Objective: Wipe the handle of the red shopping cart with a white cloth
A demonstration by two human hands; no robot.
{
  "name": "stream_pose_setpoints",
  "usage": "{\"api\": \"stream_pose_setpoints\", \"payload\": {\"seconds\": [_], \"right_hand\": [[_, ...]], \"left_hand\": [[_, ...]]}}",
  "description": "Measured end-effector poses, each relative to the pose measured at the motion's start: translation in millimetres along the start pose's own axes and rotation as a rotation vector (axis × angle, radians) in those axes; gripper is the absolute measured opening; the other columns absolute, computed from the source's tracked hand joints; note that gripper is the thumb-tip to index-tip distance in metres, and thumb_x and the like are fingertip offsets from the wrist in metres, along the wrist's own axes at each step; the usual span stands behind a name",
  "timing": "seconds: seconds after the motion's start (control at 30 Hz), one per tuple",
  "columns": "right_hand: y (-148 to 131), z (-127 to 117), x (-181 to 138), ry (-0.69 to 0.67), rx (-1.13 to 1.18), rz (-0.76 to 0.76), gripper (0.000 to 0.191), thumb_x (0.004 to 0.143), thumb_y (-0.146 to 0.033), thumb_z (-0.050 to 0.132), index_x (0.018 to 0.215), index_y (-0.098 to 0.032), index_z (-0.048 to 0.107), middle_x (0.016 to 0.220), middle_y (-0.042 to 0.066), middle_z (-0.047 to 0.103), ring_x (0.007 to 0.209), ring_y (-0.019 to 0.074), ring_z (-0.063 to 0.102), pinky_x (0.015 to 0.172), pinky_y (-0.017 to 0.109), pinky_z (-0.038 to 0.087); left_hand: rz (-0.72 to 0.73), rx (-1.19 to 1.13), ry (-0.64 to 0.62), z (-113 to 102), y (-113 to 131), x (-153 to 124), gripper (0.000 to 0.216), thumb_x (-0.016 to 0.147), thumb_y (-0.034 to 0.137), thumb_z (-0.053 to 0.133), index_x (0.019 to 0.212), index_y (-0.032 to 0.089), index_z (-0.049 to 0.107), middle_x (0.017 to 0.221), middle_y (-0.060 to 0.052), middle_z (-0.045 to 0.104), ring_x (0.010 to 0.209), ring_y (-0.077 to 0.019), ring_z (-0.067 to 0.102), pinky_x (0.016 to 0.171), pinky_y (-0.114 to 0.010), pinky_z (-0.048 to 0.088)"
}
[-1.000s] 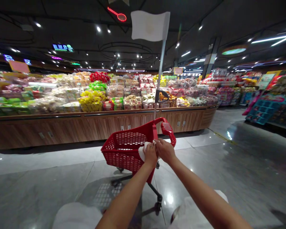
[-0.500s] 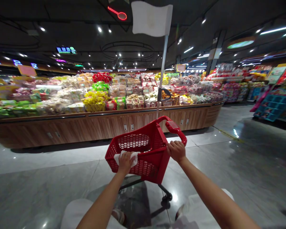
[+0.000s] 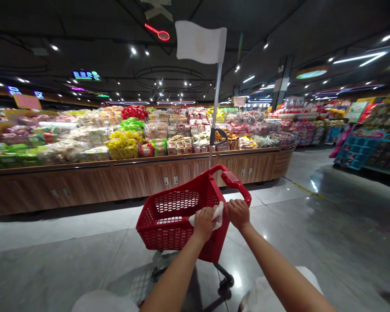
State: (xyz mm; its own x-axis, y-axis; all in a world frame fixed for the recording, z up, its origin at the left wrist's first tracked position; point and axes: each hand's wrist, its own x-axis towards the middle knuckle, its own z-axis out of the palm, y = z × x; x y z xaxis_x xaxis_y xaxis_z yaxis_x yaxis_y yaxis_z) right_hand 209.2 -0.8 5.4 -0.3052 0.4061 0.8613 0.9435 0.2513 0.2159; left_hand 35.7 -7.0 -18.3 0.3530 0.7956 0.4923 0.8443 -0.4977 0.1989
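A small red plastic shopping cart [image 3: 172,216] with a perforated basket stands on the grey floor in front of me. A thin pole [image 3: 215,112] rises from its back and carries a white flag [image 3: 199,42]. My left hand [image 3: 204,223] presses a white cloth [image 3: 216,214] against the rear rim of the basket, fingers closed on the cloth. My right hand [image 3: 238,213] is closed around the red handle [image 3: 235,184], right beside the left hand.
A long wooden display counter [image 3: 133,175] piled with packaged snacks runs across the back. More stocked shelves [image 3: 302,123] and a blue rack [image 3: 364,149] stand at the right. The polished tile floor [image 3: 328,225] stretches to the right. My white-trousered knees [image 3: 273,290] show at the bottom.
My left hand has slid the cloth from the left part of the basket rim to the right, next to my right hand. The cart has turned slightly.
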Motion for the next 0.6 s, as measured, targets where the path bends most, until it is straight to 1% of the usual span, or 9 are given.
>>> {"api": "stream_pose_setpoints", "payload": {"seconds": [0.07,0.13,0.27,0.33,0.37,0.43,0.47,0.53,0.6], "right_hand": [[3,1,-1,-0.002,0.010,-0.016,0.033,0.093,-0.025,0.043,0.064,-0.020,0.058,0.063,0.002,0.056,0.066,0.0167,0.044,0.073,0.033,0.026],[6,2,-2,0.002,0.015,-0.017,0.032,0.093,-0.024,0.044,0.065,-0.020,0.058,0.063,0.001,0.056,0.066,0.0166,0.044,0.073,0.033,0.026],[12,0,-4,0.010,0.021,-0.010,0.033,0.093,-0.023,0.045,0.063,-0.020,0.058,0.062,0.001,0.056,0.066,0.0161,0.044,0.073,0.033,0.026],[15,-1,-5,0.008,0.028,-0.018,0.034,0.093,-0.023,0.044,0.061,-0.020,0.057,0.062,0.001,0.055,0.066,0.0160,0.044,0.073,0.033,0.027],[16,-1,-5,0.009,0.032,-0.019,0.035,0.093,-0.023,0.044,0.061,-0.020,0.057,0.062,0.001,0.055,0.066,0.0160,0.044,0.073,0.033,0.027],[17,-2,-5,0.008,0.029,-0.008,0.034,0.093,-0.023,0.043,0.062,-0.020,0.057,0.062,0.001,0.056,0.066,0.0160,0.044,0.074,0.032,0.028],[17,-3,-5,0.008,0.022,0.003,0.033,0.093,-0.022,0.043,0.063,-0.020,0.058,0.063,0.001,0.056,0.067,0.0161,0.044,0.074,0.032,0.028],[16,-4,-5,0.000,0.008,0.027,0.032,0.092,-0.022,0.043,0.064,-0.020,0.059,0.064,0.001,0.057,0.067,0.0163,0.045,0.075,0.032,0.028],[14,-4,-5,-0.013,0.002,0.044,0.032,0.092,-0.021,0.043,0.064,-0.020,0.059,0.064,0.002,0.057,0.067,0.0164,0.045,0.076,0.032,0.029]], "left_hand": [[-0.016,0.062,-0.025,-4,-32,-16,0.036,0.089,0.027,0.054,0.124,0.025,0.055,0.104,-0.004,0.065,0.098,-0.0208,0.057,0.086,-0.035,0.043],[-0.043,0.140,-0.032,-10,-69,-37,0.035,0.087,0.025,0.055,0.122,0.025,0.057,0.104,-0.004,0.065,0.099,-0.0212,0.058,0.087,-0.036,0.044],[-0.097,0.263,-0.049,-31,-139,-81,0.039,0.085,0.021,0.056,0.123,0.030,0.059,0.114,-0.003,0.065,0.109,-0.0227,0.056,0.095,-0.038,0.043],[-0.131,0.295,-0.063,-42,-164,-99,0.038,0.084,0.022,0.056,0.121,0.031,0.060,0.116,-0.003,0.065,0.112,-0.0234,0.055,0.096,-0.039,0.042],[-0.147,0.301,-0.070,-46,-172,-106,0.036,0.085,0.024,0.056,0.120,0.031,0.061,0.117,-0.002,0.065,0.112,-0.0235,0.055,0.096,-0.038,0.042],[-0.185,0.303,-0.068,-51,-179,-114,0.033,0.087,0.028,0.055,0.119,0.030,0.062,0.117,-0.003,0.065,0.112,-0.0233,0.055,0.096,-0.038,0.042],[-0.209,0.302,-0.055,-50,-176,-116,0.032,0.088,0.030,0.054,0.119,0.030,0.062,0.117,-0.003,0.066,0.113,-0.0236,0.055,0.096,-0.038,0.042],[-0.245,0.286,-0.018,-45,-159,-111,0.031,0.090,0.033,0.051,0.119,0.029,0.062,0.117,-0.003,0.066,0.113,-0.0243,0.055,0.096,-0.040,0.041],[-0.224,0.234,0.005,-35,-127,-97,0.031,0.091,0.034,0.050,0.119,0.030,0.062,0.115,-0.004,0.066,0.110,-0.0240,0.055,0.096,-0.040,0.040]]}}
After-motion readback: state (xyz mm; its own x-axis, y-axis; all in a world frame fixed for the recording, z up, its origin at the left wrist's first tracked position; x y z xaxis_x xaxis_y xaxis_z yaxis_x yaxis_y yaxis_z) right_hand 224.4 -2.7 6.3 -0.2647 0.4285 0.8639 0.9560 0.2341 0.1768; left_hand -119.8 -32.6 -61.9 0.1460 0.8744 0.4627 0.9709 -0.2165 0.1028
